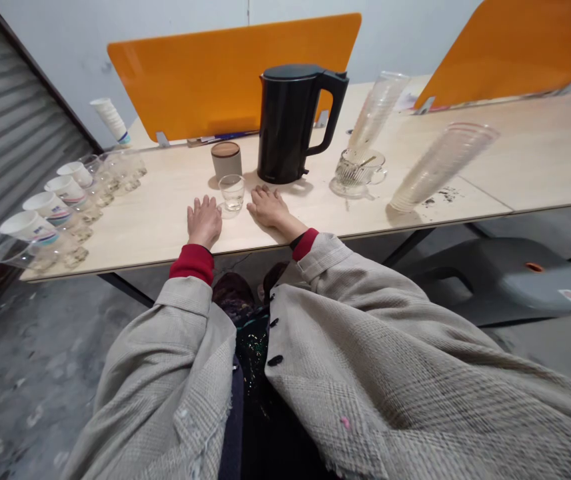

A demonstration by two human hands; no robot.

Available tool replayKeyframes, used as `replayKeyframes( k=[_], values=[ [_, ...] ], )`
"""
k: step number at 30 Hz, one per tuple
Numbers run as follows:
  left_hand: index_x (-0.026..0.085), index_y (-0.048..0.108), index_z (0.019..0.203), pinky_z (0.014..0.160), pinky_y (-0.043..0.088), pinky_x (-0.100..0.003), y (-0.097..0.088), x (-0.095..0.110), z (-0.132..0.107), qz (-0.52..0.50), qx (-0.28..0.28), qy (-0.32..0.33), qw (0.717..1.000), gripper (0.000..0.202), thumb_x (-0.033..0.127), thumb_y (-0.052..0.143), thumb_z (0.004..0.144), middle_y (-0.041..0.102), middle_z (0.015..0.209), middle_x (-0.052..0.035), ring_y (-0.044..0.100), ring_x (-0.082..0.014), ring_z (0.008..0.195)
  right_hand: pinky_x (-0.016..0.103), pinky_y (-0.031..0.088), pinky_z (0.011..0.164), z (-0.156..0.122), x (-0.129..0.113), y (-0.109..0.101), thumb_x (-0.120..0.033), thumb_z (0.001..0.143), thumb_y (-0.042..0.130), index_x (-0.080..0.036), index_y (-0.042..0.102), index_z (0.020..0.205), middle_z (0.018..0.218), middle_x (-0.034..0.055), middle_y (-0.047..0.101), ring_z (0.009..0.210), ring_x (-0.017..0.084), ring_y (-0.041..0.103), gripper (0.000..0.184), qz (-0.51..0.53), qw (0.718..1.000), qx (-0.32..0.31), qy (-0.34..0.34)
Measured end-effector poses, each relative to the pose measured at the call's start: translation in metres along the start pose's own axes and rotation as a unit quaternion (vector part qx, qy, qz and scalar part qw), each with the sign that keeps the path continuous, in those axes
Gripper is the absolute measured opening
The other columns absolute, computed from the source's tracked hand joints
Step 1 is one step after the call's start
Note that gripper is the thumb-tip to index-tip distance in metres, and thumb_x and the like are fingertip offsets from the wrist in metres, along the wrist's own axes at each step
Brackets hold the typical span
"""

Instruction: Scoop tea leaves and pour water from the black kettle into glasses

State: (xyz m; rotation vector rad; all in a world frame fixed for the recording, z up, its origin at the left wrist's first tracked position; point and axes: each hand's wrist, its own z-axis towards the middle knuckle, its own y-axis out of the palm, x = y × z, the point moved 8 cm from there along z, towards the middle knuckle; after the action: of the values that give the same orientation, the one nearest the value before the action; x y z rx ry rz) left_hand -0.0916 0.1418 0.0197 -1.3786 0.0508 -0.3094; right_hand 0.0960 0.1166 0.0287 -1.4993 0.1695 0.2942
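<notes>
My left hand [204, 221] lies flat on the light wooden table, fingers stretched out, holding nothing. My right hand [268, 206] rests palm down on the same table, fingers pointing inward, also with nothing in it. Between the two hands stands a small clear cup [232, 193], close to both. Behind it is a grey canister with a brown wooden lid [226, 161]. A black electric kettle [285, 127] stands upright behind my right hand, its handle to the right.
Paper cups [68, 191] and clear plastic cups line the table's left end. On the right are a glass cup with a spoon [360, 171], tilted stacks of clear cups [440, 167] and dark crumbs [446, 195]. Orange dividers [190, 80] stand behind; a grey stool [505, 280] is below.
</notes>
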Motion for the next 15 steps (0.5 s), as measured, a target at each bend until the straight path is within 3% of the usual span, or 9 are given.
replayKeyframes(
  k=[15],
  values=[
    [0.021,0.047,0.17,0.141,0.022,-0.062,-0.0051,0.0033,-0.0037,-0.001,-0.004,0.002,1.0,0.067,0.04,0.019,0.112,0.04,0.183,-0.0098,0.028,-0.0352,0.173,0.063,0.016,0.14,0.0014,0.0007,0.0006,-0.037,0.111,0.03,-0.004,0.04,0.168,0.184,0.0221,0.032,0.174,0.036,0.022,0.067,-0.006,1.0,0.003,-0.001]
  ],
)
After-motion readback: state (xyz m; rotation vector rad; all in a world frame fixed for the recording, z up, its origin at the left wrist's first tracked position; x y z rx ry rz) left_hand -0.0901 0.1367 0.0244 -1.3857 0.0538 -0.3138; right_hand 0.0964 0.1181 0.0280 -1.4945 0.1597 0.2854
